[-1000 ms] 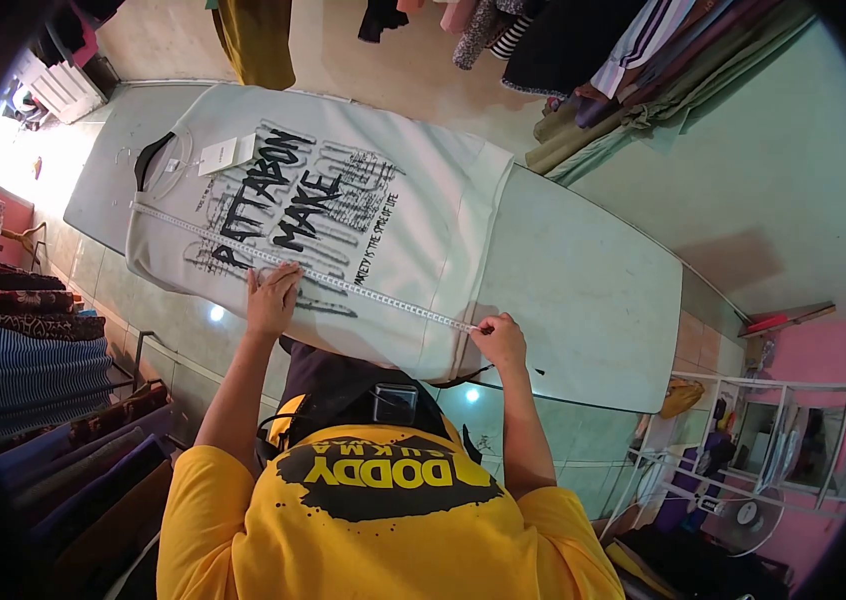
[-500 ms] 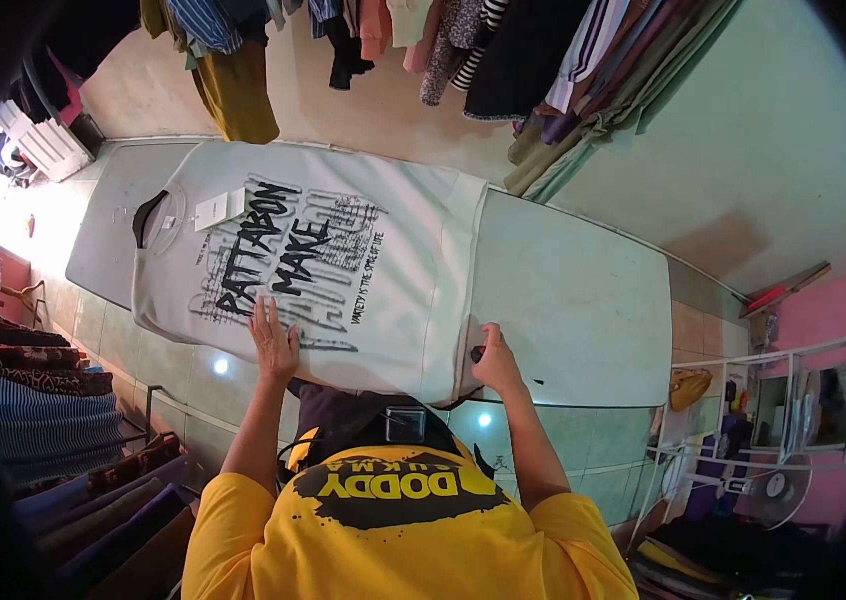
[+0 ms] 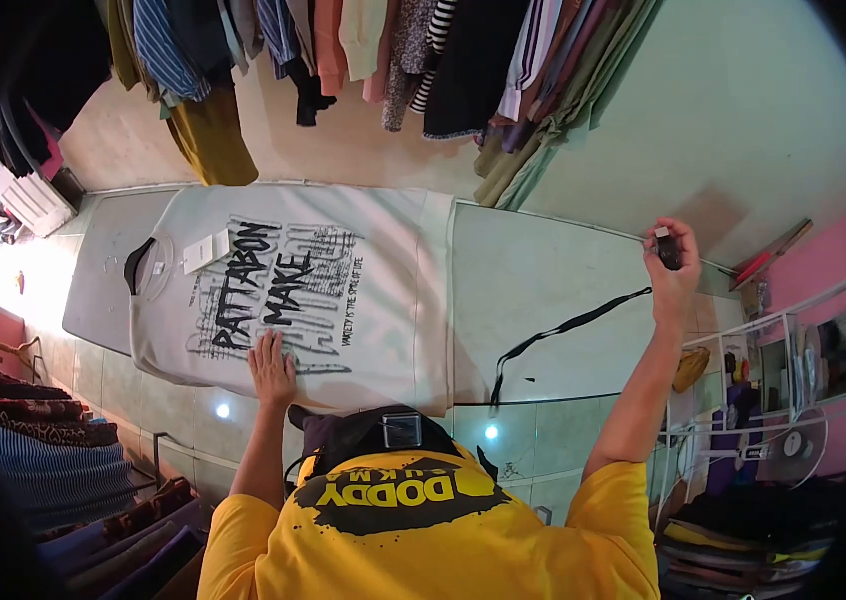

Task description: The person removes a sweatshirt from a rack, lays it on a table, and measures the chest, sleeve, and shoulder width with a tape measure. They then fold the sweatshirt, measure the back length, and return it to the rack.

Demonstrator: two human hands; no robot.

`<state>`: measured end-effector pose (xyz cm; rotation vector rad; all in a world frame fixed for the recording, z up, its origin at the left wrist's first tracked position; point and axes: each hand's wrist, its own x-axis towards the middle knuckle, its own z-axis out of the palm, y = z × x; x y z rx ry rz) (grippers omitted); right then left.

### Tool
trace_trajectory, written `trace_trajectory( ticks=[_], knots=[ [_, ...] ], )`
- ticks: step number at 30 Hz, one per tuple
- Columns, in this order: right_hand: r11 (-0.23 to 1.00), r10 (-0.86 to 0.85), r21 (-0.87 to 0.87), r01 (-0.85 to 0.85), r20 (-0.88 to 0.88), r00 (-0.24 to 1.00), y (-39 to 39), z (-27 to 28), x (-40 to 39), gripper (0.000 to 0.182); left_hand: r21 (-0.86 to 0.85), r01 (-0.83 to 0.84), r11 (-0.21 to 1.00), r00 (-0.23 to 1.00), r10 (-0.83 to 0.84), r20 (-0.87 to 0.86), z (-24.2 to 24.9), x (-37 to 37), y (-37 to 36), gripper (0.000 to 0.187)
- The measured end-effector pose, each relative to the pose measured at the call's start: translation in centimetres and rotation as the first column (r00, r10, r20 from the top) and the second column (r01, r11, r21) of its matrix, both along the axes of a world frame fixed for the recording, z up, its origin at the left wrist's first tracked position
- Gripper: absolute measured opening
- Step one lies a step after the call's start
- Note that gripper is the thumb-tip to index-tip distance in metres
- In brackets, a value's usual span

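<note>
A white printed T-shirt [image 3: 393, 330] lies spread flat on a long pale board, a black hanger [image 3: 139, 265] in its neck and a white paper tag [image 3: 207, 252] near the collar. My left hand [image 3: 271, 370] rests flat on the shirt's near side, below the black lettering, fingers stretched out. Out at the right, raised near the board's far right corner, my right hand [image 3: 673, 250] is closed around a small black object [image 3: 667, 250] with a pale end; I cannot tell its kind. From that hand a long black strap [image 3: 568, 325] trails down and left over the board.
The board [image 3: 553, 260] stands along the wall. Clothes [image 3: 353, 50] hang above its far side. Folded fabrics [image 3: 58, 440] are stacked at lower left. A white rack [image 3: 783, 330] and a fan [image 3: 793, 445] stand at right. A small dark speck [image 3: 530, 380] lies near the board's front edge.
My right hand has swung from the shirt's hem out to the upper right, drawing the black strap out behind it. My left hand stays flat on the shirt; the view has shifted slightly.
</note>
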<state>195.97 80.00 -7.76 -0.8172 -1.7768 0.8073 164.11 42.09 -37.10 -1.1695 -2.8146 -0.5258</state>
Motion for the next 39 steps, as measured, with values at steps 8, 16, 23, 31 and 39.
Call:
trace_trajectory(
  ticks=[8, 16, 23, 31, 39],
  knots=[
    [0.967, -0.213, 0.192, 0.168, 0.244, 0.946, 0.6, -10.3, 1.0, 0.031, 0.000, -0.006, 1.000, 1.000, 0.006, 0.007, -0.4, -0.2, -0.2, 0.050],
    [0.982, -0.164, 0.189, 0.023, 0.776, 0.609, -8.4, -27.9, -0.2, 0.049, 0.026, -0.012, 1.000, 1.000, 0.013, -0.019, -0.3, -0.5, -0.4, 0.050],
    [0.904, -0.397, 0.425, 0.051, 0.788, 0.471, -9.2, -27.6, -2.0, 0.048, 0.296, 0.110, 0.949, 0.977, -0.159, 0.145, 1.8, -3.5, -1.9, 0.032],
    [0.972, -0.221, 0.202, 0.119, 0.628, 0.746, -13.9, -27.6, -9.4, 0.054, 0.334, -0.363, 0.870, 0.901, 0.420, -0.112, 0.9, -15.4, -9.8, 0.032],
    [0.935, -0.334, 0.134, 0.329, 0.645, 0.688, -21.4, -28.9, -19.0, 0.076, 0.094, -0.725, 0.682, 0.688, 0.723, 0.066, -2.5, -30.0, -18.2, 0.054]
  ],
)
